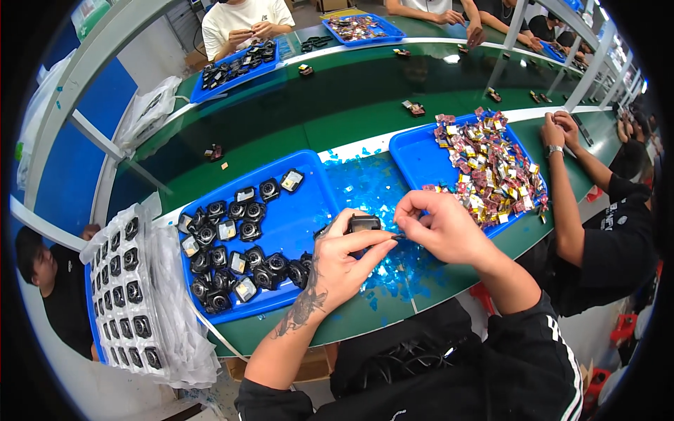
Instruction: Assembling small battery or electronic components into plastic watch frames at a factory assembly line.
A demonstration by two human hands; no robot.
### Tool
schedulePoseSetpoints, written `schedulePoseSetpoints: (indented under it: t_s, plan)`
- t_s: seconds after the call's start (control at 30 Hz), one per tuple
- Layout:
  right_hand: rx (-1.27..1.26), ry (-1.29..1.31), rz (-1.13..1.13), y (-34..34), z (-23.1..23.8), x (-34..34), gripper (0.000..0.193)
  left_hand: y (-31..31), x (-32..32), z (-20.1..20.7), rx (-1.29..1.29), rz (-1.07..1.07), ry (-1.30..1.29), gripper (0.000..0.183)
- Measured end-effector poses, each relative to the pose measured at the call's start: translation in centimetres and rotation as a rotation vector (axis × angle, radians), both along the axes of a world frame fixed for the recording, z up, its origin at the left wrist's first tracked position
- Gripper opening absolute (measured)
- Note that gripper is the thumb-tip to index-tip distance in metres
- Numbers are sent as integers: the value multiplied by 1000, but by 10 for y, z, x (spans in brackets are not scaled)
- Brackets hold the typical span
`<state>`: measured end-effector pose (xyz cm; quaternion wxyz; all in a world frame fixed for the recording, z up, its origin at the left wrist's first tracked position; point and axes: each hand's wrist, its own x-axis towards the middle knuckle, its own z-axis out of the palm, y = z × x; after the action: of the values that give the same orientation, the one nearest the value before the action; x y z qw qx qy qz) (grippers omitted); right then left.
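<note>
My left hand (342, 261) is closed around a small black plastic housing (365, 223), held above the bench between the two blue trays. Close to its right, my right hand (446, 228) has thumb and forefinger pinched together by the housing's edge; whatever lies between those fingertips is too small to make out. Many similar black housings (263, 274) with round centres lie in the left blue tray (298, 175), some bearing a pale rectangular piece. The right blue tray (414, 158) holds a heap of small red circuit boards (484, 161) with white and yellow parts.
Blue film scraps (393, 277) litter the bench between the trays. A stack of clear blister trays (123, 281) with black parts stands at far left. Beyond runs a green conveyor belt (337, 84) carrying a few small assemblies. Co-workers sit opposite and at right, one forearm (565, 189) nearby.
</note>
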<state>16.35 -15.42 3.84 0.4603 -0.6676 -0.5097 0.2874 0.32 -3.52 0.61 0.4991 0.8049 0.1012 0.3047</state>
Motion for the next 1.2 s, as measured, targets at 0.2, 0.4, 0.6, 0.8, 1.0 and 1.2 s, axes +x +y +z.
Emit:
schedulePoseSetpoints:
  t_s: [0.2,0.4,0.6,0.8,1.0,1.2]
  plan:
    - [9,-757,-224,-5,-17,11,11,-7,8,-1,-314,125,30,12]
    - [347,-157,-124,9,-21,-21,14,-2,0,-5,-235,189,69,15]
    - [323,-90,-237,7,-5,-17,12,-1,-6,-3,-625,37,-45,38]
    - [222,383,-196,-18,-6,-2,17,-3,16,-9,-436,-11,-32,19]
    - [214,480,-121,-7,-24,-10,18,-3,5,-11,-349,-44,-87,13]
    - [211,549,-123,-5,-24,-21,17,-3,0,-1,-264,19,18,9]
